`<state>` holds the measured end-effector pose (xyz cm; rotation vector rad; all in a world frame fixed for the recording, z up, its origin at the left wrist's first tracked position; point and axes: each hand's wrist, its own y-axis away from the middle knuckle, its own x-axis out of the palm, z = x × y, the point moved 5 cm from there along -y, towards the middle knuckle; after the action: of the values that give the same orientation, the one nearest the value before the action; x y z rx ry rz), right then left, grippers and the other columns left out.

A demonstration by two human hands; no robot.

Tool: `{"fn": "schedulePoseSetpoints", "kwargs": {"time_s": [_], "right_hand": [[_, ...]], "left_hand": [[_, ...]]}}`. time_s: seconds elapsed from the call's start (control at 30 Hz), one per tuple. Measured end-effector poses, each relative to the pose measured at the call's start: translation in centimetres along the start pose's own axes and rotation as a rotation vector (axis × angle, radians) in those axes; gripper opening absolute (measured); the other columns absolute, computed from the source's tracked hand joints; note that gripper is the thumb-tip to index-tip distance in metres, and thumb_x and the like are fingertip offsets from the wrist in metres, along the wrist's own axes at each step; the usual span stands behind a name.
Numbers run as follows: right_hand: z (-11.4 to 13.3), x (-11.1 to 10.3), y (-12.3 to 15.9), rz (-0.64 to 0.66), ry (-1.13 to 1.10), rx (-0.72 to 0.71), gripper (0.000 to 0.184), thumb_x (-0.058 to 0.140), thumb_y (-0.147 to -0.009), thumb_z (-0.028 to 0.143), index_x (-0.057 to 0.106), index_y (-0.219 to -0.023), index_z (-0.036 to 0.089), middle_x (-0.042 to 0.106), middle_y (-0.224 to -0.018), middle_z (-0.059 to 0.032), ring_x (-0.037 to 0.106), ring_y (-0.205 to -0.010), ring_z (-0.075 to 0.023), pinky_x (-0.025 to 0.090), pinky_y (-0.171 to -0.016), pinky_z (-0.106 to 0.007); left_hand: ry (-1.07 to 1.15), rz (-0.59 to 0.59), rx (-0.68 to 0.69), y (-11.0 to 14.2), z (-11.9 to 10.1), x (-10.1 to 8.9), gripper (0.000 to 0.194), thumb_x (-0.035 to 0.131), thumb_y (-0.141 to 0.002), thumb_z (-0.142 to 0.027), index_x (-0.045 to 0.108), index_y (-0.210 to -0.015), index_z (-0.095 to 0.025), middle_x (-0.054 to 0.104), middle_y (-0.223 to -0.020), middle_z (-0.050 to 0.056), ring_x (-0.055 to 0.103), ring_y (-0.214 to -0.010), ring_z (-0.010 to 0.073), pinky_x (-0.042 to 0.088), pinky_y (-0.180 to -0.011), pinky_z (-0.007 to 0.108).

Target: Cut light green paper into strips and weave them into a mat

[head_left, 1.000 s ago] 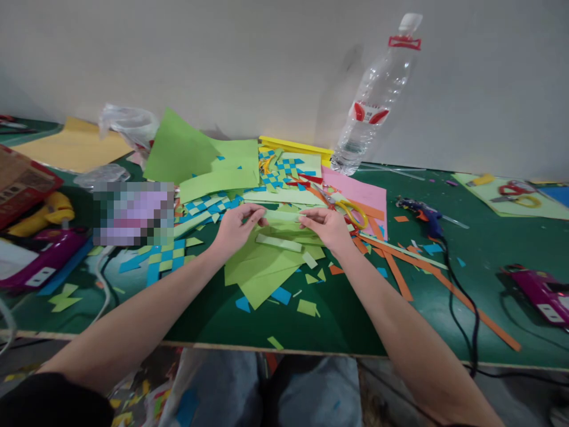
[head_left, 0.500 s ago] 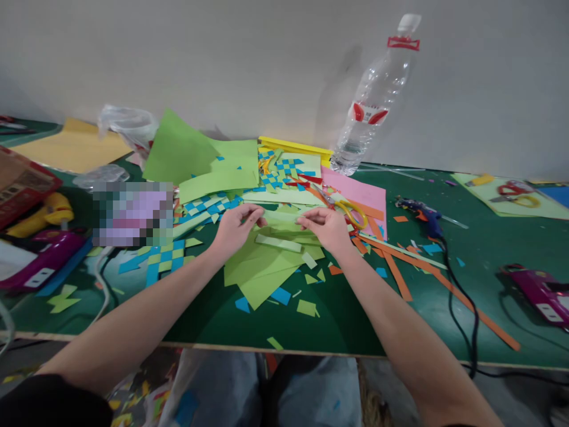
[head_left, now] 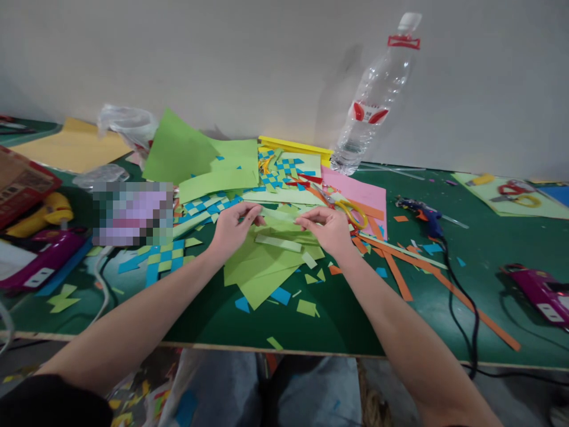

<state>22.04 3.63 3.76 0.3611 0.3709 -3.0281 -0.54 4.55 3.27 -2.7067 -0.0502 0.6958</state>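
Between my two hands a pale green paper strip (head_left: 279,218) is stretched out above the table. My left hand (head_left: 237,228) pinches its left end and my right hand (head_left: 326,228) pinches the right end, both with fingers closed. Under the strip lie green paper sheets (head_left: 262,276), with a short folded pale green piece (head_left: 278,243) on top. Blue and green woven paper (head_left: 213,204) rests just behind my left hand. Close to my right hand are yellow-handled scissors (head_left: 353,213), lying on pink paper (head_left: 362,193).
A clear plastic bottle (head_left: 371,98) leans near the wall. To the right lie a blue glue gun (head_left: 424,218) with a black cord, orange strips (head_left: 480,317) and a purple power strip (head_left: 540,292). At left are a yellow glue gun (head_left: 40,214) and a cardboard box (head_left: 22,184). Paper scraps are scattered about.
Both hands have shifted very slightly, and the strip between them has tilted a little, its left end higher. Everything else stays in place.
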Motion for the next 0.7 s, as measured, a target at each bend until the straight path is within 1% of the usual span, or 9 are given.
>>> {"fn": "schedulePoseSetpoints", "kwargs": {"time_s": [0.2,0.33,0.43,0.53,0.6,0.63,0.7], "right_hand": [[-0.4,0.0,-0.2,-0.004,-0.044,0.046,0.022,0.077,-0.072,0.040,0.071,-0.080,0.021,0.075,-0.072,-0.0030,0.069,-0.064,-0.0169,0.058,-0.070,-0.034],[-0.4,-0.1,-0.3,-0.002,-0.032,0.025,0.019,0.074,-0.075,0.039,0.070,-0.078,0.020,0.076,-0.076,-0.0040,0.068,-0.063,-0.0155,0.058,-0.070,-0.034],[-0.3,-0.3,-0.3,-0.027,-0.001,0.015,0.018,0.073,-0.076,0.038,0.069,-0.079,0.020,0.076,-0.077,-0.0040,0.066,-0.062,-0.0145,0.057,-0.070,-0.033],[-0.6,-1.2,-0.6,-0.116,-0.023,0.022,0.018,0.071,-0.077,0.038,0.067,-0.080,0.020,0.075,-0.079,-0.0045,0.064,-0.059,-0.0132,0.056,-0.067,-0.032],[-1.0,-2.4,-1.0,-0.243,-0.089,0.024,0.022,0.070,-0.076,0.040,0.064,-0.085,0.020,0.075,-0.081,-0.0039,0.062,-0.056,-0.0116,0.054,-0.062,-0.030],[-1.2,-2.9,-1.2,-0.282,-0.103,0.031,0.025,0.069,-0.076,0.042,0.062,-0.088,0.021,0.075,-0.082,-0.0034,0.061,-0.056,-0.0111,0.053,-0.060,-0.029],[-1.8,-3.9,-1.5,-0.357,-0.110,0.055,0.032,0.068,-0.077,0.045,0.057,-0.098,0.023,0.073,-0.082,-0.0021,0.061,-0.058,-0.0116,0.051,-0.057,-0.027]], "left_hand": [[0.013,-0.012,0.000,0.1,-0.4,-0.1,0.025,0.054,-0.092,-0.038,0.068,-0.087,-0.018,0.071,-0.069,0.001,0.064,-0.064,0.0135,0.050,-0.066,0.024],[0.027,-0.001,-0.002,0.1,-0.5,-0.1,0.024,0.054,-0.092,-0.037,0.066,-0.086,-0.017,0.070,-0.069,0.002,0.064,-0.064,0.0135,0.050,-0.066,0.024],[0.041,0.031,0.028,0.1,-0.4,0.2,0.025,0.051,-0.094,-0.038,0.064,-0.089,-0.017,0.070,-0.073,0.003,0.065,-0.067,0.0147,0.051,-0.069,0.027],[0.076,0.065,0.053,0.1,-0.2,0.6,0.029,0.045,-0.097,-0.039,0.056,-0.110,-0.017,0.071,-0.085,0.005,0.067,-0.071,0.0156,0.053,-0.074,0.031],[0.080,0.081,0.073,0.1,-0.2,0.8,0.033,0.043,-0.097,-0.039,0.048,-0.122,-0.017,0.070,-0.092,0.006,0.068,-0.076,0.0159,0.053,-0.077,0.033],[0.057,0.093,0.085,0.2,-0.2,0.9,0.034,0.044,-0.097,-0.038,0.046,-0.124,-0.017,0.069,-0.095,0.007,0.068,-0.080,0.0165,0.053,-0.079,0.034],[-0.032,0.118,0.110,0.3,-0.3,1.1,0.032,0.046,-0.096,-0.035,0.049,-0.122,-0.017,0.069,-0.100,0.008,0.067,-0.089,0.0187,0.053,-0.081,0.035]]}}
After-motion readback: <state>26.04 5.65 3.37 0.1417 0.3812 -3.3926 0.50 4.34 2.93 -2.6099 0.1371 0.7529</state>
